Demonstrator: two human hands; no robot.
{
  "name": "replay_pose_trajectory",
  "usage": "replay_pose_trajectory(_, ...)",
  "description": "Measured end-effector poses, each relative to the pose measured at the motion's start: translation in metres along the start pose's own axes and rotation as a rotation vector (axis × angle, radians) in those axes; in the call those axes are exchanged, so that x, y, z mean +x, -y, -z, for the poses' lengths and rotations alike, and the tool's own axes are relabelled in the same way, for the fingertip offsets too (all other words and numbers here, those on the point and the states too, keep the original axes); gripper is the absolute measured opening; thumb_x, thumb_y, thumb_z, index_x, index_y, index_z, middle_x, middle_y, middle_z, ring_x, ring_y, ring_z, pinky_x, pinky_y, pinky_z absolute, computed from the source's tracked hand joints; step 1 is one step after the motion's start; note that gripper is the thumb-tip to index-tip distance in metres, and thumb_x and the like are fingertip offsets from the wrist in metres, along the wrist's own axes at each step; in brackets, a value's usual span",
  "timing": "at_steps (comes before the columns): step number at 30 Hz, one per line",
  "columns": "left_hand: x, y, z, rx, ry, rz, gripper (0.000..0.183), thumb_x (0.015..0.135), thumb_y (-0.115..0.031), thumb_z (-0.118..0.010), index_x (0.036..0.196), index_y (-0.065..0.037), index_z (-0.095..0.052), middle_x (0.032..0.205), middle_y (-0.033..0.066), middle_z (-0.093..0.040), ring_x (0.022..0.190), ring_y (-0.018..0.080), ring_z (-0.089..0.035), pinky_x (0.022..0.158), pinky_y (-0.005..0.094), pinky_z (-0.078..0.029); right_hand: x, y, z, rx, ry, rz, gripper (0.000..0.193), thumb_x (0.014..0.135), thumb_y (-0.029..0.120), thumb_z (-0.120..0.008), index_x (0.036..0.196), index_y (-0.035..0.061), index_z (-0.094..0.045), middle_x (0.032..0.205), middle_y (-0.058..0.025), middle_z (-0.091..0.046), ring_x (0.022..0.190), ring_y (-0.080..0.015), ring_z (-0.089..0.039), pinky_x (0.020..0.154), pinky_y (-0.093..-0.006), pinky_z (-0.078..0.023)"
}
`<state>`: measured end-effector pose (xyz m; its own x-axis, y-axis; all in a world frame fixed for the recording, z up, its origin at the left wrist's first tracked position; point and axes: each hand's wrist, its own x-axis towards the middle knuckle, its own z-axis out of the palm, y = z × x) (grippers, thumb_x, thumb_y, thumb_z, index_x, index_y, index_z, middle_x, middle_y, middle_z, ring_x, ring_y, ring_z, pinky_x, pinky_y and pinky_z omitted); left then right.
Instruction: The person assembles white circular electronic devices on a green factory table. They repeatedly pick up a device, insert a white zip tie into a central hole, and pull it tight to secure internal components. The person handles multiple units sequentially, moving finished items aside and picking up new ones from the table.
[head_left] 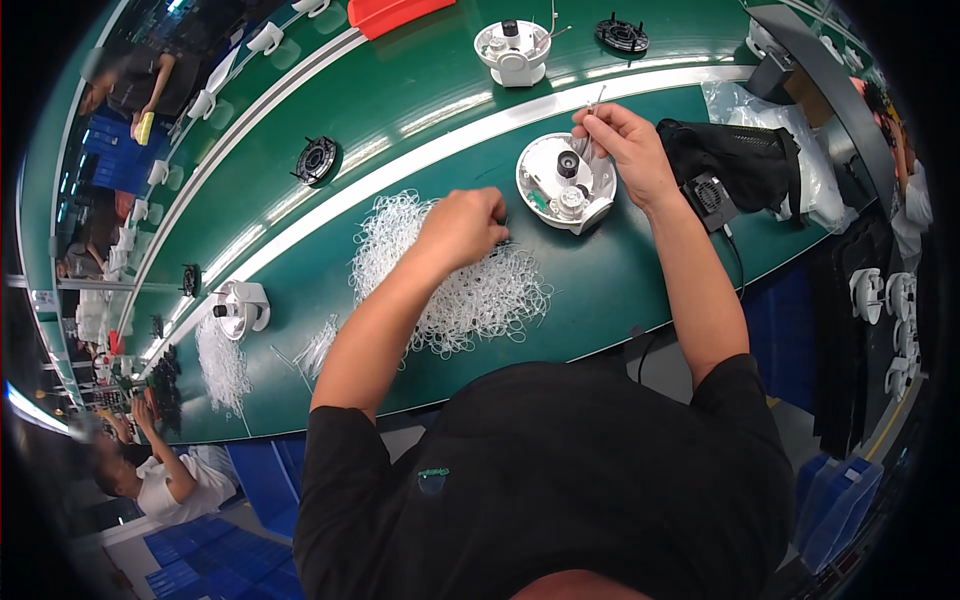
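Observation:
An open white round housing [541, 199] lies on the green bench in front of me, with a black cylindrical part [568, 164] and a small green board inside. At its upper right rim, my right hand [622, 145] pinches a thin pale wire [592, 118] between thumb and fingers; one end sticks up above the hand. My left hand [465, 228] is at the right edge of a heap of thin white looped wires [480, 305], left of the housing. Its fingers are curled, and what they hold, if anything, is hidden.
Right of the housing lie a black bag [735, 165], a small black fan [710, 200] with a cable, and clear plastic. Beyond a white rail, a green belt carries another white housing [515, 68] and black round parts [317, 160]. Another person [180, 485] works at far left.

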<state>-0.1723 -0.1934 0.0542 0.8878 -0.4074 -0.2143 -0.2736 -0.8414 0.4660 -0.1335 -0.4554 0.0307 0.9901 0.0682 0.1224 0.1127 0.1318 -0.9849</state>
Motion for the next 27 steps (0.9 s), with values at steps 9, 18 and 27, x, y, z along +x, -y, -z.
replay_pose_trajectory(9,0.003,-0.004,-0.010,-0.002,-0.073,-0.087,0.026,0.081,-0.006,-0.069,0.106,-0.004,-0.069,0.089,0.0179,-0.070,0.085,0.0373,-0.067,0.077,0.0441,-0.053,0.000,0.002,-0.001,-0.041,0.050,-0.011,0.020,0.097,0.016,-0.063,0.107,0.0000,-0.071,0.089,-0.0023,-0.071,0.074,-0.0035,-0.057,0.066,-0.0202,-0.046)
replay_pose_trajectory(18,0.023,0.002,0.034,-1.036,-0.180,0.059,0.015,0.092,-0.002,-0.069,0.104,0.006,-0.064,0.093,0.0151,-0.072,0.080,0.0203,-0.072,0.069,0.0285,-0.062,0.007,0.019,-0.012,-0.403,0.175,0.103,0.023,0.096,0.021,-0.062,0.104,0.0021,-0.072,0.083,-0.0062,-0.072,0.077,-0.0131,-0.066,0.071,-0.0287,-0.051)
replay_pose_trajectory(27,0.071,-0.010,0.020,-1.295,-0.524,-0.110,0.014,0.091,-0.002,-0.070,0.101,0.007,-0.067,0.093,0.0135,-0.070,0.082,0.0192,-0.070,0.073,0.0316,-0.062,0.018,0.032,-0.025,-0.646,0.262,0.083,0.026,0.092,0.026,-0.061,0.097,0.0030,-0.072,0.079,-0.0148,-0.069,0.074,-0.0297,-0.067,0.069,-0.0409,-0.051)
